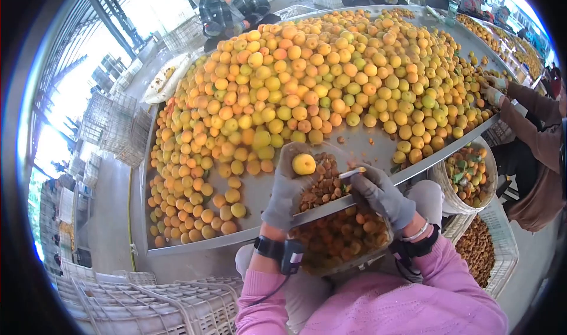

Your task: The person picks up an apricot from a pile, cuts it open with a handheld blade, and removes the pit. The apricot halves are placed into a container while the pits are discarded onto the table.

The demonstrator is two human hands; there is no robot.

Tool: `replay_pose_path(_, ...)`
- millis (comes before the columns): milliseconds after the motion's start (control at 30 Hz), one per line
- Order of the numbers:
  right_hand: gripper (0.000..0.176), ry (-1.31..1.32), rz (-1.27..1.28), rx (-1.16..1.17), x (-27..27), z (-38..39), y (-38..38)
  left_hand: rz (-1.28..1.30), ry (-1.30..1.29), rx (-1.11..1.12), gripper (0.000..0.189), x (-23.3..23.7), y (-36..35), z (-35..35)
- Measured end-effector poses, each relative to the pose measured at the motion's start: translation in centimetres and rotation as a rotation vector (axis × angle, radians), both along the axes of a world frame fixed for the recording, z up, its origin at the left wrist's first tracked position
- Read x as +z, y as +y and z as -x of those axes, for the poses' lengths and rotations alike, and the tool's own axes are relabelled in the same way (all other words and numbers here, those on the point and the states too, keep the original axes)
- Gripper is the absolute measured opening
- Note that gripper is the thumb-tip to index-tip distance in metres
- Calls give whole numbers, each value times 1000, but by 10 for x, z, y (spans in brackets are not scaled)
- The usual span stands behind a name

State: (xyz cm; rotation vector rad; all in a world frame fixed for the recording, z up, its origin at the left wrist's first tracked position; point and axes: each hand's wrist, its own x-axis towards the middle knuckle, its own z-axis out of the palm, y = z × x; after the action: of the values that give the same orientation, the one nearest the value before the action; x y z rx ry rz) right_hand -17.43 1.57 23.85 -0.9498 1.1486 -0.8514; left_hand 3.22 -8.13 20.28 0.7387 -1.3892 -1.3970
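Note:
In a grey glove, my left hand (pixel 282 184) is closed around a yellow apricot (pixel 303 164) above the near edge of the metal table (pixel 254 194). My right hand (pixel 383 194), also gloved, grips a small knife (pixel 352 172) just right of the apricot; its blade is hard to make out. Between and beyond my hands lies a heap of brown apricot pits (pixel 319 184) on the table. Below the table edge, a clear tub (pixel 345 240) of orange apricot pieces sits at my lap, partly covered by my right hand.
A large mound of apricots (pixel 307 75) covers much of the table. At right, a bucket (pixel 466 175) holds fruit and leaves, beside a crate of pits (pixel 475 246). White crates (pixel 147 305) stand lower left. A person (pixel 534 128) works at right; others sit across the table.

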Motion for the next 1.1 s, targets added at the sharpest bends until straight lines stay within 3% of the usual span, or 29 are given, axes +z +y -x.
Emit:
replay_pose_path(67, 33, -104, 281, -26, 6, -24, -8, -14, -12, -22, 48, 0, 5, 1)
replay_pose_path(200, 31, 139, 478, 9, 10, -37, -25, 18, -86, -75, 43, 12, 8, 3)
replay_pose_path(400, 27, 481, 525, -48, 6, -45, -37, 12, -125, -18, 38, 8, 9, 6)
replay_pose_path(700, 24, 682, 599, -130, -9, -58, -45, 65, -275, 173, 28, 4, 10, 10)
replay_pose_path(933, 28, 557, 492, -132, -19, -57, -48, 155, -478, 231, 30, -1, 13, 6)
replay_pose_path(1000, 29, 887, 572, 64, -24, -49, -55, 353, -910, 352, 32, -3, 15, 3)
replay_pose_path(1033, 29, 891, 577, 60, -25, -45, -56, 359, -906, 353, 32, -7, 12, 4)
replay_pose_path(1100, 26, 1275, 756, -29, -25, -43, -57, 280, -1042, 410, 34, -14, 10, 3)
